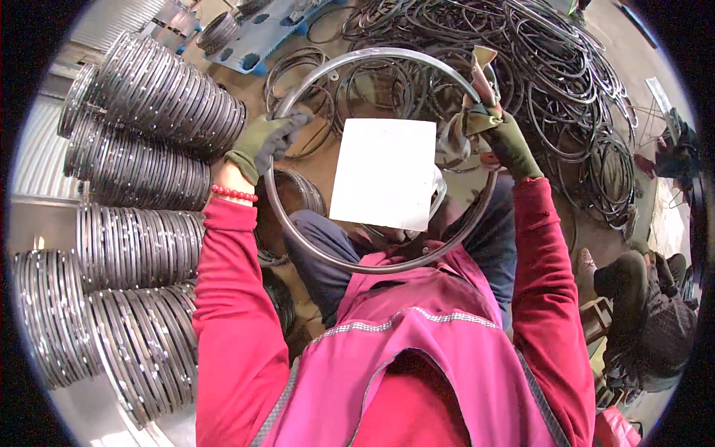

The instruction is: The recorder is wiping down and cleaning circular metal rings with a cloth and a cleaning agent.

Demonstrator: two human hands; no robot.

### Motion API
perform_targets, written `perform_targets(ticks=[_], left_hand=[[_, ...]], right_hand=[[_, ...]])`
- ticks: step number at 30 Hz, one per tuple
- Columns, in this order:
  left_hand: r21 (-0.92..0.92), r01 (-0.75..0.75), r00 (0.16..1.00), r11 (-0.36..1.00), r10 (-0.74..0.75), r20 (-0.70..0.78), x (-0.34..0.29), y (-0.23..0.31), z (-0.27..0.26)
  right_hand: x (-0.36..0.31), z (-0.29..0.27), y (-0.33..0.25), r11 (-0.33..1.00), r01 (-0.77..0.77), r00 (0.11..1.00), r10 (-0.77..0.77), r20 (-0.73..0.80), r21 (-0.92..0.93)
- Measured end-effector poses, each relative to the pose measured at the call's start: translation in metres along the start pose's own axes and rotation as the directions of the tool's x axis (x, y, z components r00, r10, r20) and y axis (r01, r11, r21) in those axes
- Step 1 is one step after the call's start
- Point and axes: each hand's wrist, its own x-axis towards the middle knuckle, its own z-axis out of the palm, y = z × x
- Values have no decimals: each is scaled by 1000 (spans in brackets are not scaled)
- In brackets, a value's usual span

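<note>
Pink apron is filling the near middle; just beyond, a metal ring, probably stiff and light, is suiting opposite-side holds: left hand curling fingers round its left rim, right hand pinching cloth at its far right.

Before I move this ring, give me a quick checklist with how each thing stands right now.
1. Left grip on the ring: ok, gloved, at its upper left.
2. Right grip on the cloth: ok, held at the ring's upper right.
3. Ring clear of the white panel: cannot tell, it appears inside the ring, but the height between them doesn't show.
4. Floor beyond the ring free: not ok, loose rings lie heaped there.
5. Co-worker away from the ring: ok, seated apart on the right.
</note>
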Motion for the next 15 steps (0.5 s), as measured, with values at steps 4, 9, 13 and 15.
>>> perform_targets(ticks=[4,9,13,15], left_hand=[[-33,22,1000,999,-23,-13,-6,-7,0],[-41,-99,995,994,101,28,-18,-10,-8],[225,-457,867,861,487,-104,-14,-18,-19],[614,-610,616,500,788,-30,-26,8,6]], right_hand=[[-12,5,-7,992,-27,999,24,-22,-127],[-31,25,-34,975,66,998,-69,-6,-213],[-37,54,-46,972,226,973,-229,-35,-68],[-39,63,-47,840,404,908,-417,46,-363]])
